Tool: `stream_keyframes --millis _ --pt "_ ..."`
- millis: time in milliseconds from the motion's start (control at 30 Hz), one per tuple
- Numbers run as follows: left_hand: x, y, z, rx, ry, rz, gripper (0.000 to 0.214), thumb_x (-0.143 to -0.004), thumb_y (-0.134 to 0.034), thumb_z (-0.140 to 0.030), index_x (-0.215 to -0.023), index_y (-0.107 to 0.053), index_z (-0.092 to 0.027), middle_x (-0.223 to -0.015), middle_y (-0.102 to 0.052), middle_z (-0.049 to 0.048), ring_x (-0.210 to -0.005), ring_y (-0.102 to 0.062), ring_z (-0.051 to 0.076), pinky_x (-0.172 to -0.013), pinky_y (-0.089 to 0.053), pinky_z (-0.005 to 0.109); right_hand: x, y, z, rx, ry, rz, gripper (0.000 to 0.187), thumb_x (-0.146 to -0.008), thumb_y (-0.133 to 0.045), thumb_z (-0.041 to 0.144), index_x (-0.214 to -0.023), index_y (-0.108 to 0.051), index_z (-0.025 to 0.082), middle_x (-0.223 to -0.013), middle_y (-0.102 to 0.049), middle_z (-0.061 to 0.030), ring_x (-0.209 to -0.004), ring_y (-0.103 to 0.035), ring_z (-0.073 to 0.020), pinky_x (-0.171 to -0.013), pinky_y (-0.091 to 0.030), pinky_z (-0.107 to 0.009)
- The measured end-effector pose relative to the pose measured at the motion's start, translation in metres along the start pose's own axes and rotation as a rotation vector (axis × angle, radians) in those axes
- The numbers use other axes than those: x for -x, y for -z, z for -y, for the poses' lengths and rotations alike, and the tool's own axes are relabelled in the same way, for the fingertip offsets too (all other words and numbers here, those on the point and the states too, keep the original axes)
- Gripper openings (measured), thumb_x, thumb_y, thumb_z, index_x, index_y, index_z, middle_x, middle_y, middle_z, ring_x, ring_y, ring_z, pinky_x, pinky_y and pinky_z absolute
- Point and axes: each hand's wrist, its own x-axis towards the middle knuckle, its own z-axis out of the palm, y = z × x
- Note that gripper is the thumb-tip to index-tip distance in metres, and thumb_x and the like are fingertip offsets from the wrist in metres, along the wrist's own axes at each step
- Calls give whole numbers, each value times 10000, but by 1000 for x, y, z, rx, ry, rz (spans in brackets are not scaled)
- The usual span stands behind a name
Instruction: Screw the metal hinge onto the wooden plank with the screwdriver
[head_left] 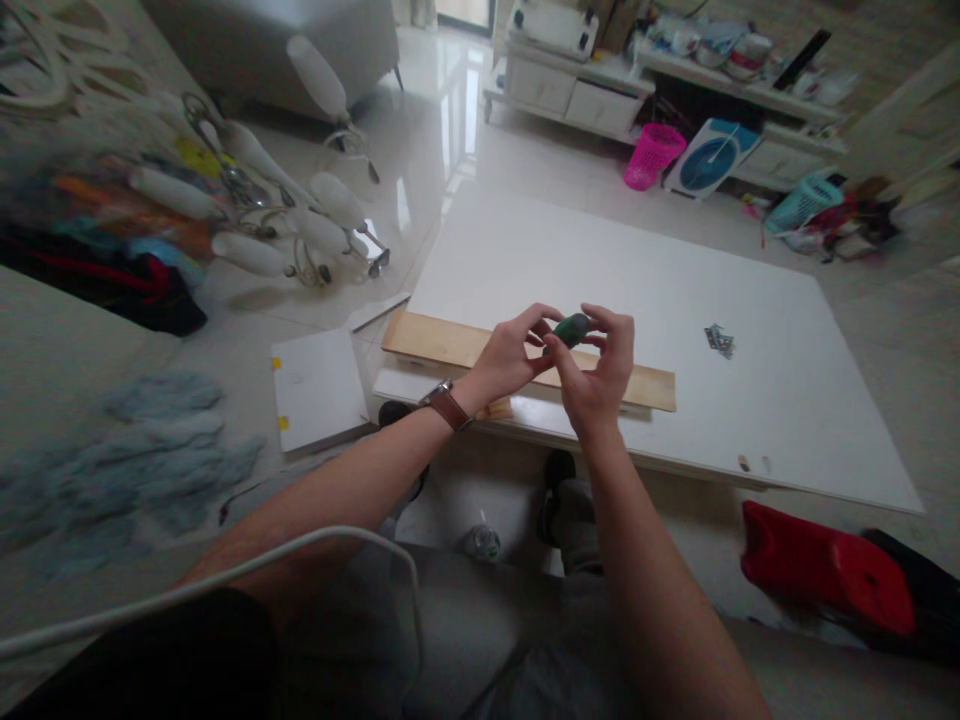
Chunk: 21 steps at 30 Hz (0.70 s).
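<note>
Both hands meet over a long wooden board (442, 340) that lies along the near side of a large white panel (510, 245). Between them is a screwdriver (572, 330) with a stubby green and black handle; its shaft is hidden by the fingers. My right hand (604, 365) is closed round the handle, thumb and fingers on either side. On the other end of the screwdriver, my left hand (514, 355) pinches with curled fingers, a brown-strapped watch on its wrist. A small pile of metal hardware (719, 341) rests on the panel to the right.
A red case (825, 570) stands at the lower right. Left of the panel lies a white board (319, 388) with yellow tabs, near a lamp with several white shades (319, 78). A white cable (300, 545) crosses over my left arm. A plastic bottle (482, 541) is between my feet.
</note>
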Motion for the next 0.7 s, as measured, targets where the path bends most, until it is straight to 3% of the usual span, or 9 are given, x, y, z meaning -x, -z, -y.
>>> stream_keyframes --millis 167,333,433,633,700 --pt "0 1 1 84 -28 46 333 -944 -667 -116 -1245 -562 -211 -1134 -762 65 -1037 -760 174 -910 -648 336 3 -1 -3 -86 -13 41 409 -1041 -590 346 -1448 -569 309 -1379 -700 -97 -1212 -712 -238 -871 -646 -393" --pt "1 1 -1 2 -40 54 444 -856 -737 -91 -1255 -585 -213 -1248 -740 80 -1064 -736 182 -871 -640 312 2 -1 -3 -39 -22 -5 393 -959 -737 368 -1327 -610 310 -1183 -677 -38 -1043 -691 -208 -828 -621 -373" --pt "1 1 0 -49 -23 46 391 -877 -760 -123 -1223 -606 -221 -1151 -758 45 -1028 -737 174 -884 -631 316 1 -1 -2 -28 -33 -19 406 -917 -797 395 -1266 -613 303 -1125 -628 -16 -993 -652 -191 -807 -603 -351" --pt "0 3 0 9 -50 59 381 -932 -678 -121 -1289 -594 -223 -1169 -769 61 -1052 -764 181 -930 -629 348 4 -2 -3 -100 -12 28 442 -1034 -597 343 -1468 -520 311 -1361 -681 -101 -1220 -715 -240 -874 -651 -400" --pt "0 3 -1 3 -53 78 389 -909 -688 -115 -1277 -612 -219 -1198 -768 68 -1076 -756 187 -930 -628 346 3 -3 -2 -89 -6 18 430 -1040 -584 334 -1465 -522 309 -1348 -689 -100 -1199 -728 -234 -865 -657 -399"
